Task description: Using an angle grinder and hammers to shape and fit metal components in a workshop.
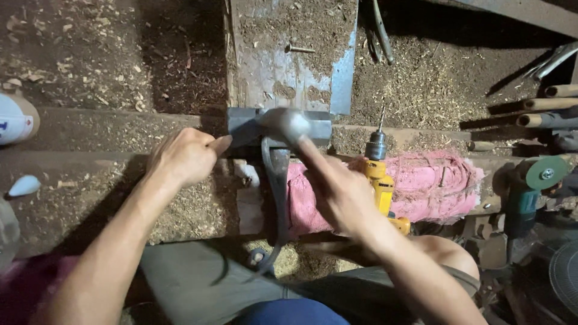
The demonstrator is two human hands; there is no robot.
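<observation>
- The hammer [288,124] is held in the right hand [340,195], which is closed around its handle; the rounded grey head is blurred and sits over the metal clamp [265,129] near the middle of the scene.
- The handle is gripped low, well back from the head, which is judged to give swing and reach over the clamp.
- A small wooden piece [220,143] is pinched in the left hand [183,157], whose fingers are curled shut on it; its tip is kept just beside the clamp's left end, apparently so that it stays steady under the head.
- The hammer head looks smooth, worn and dull grey, its edges smeared by motion; the handle is pale and mostly hidden by the hand.
- A flat metal plate [289,66], scratched and strewn with sawdust, lies on the far side of the clamp, with a loose bolt [299,49] on it.
- A yellow drill [379,174] is laid on a pink cloth [433,183] to the right, bit pointing away, within reach.
- A green angle grinder [533,183] is seen at the far right.
- Sawdust covers the wooden bench [90,138] all around.
</observation>
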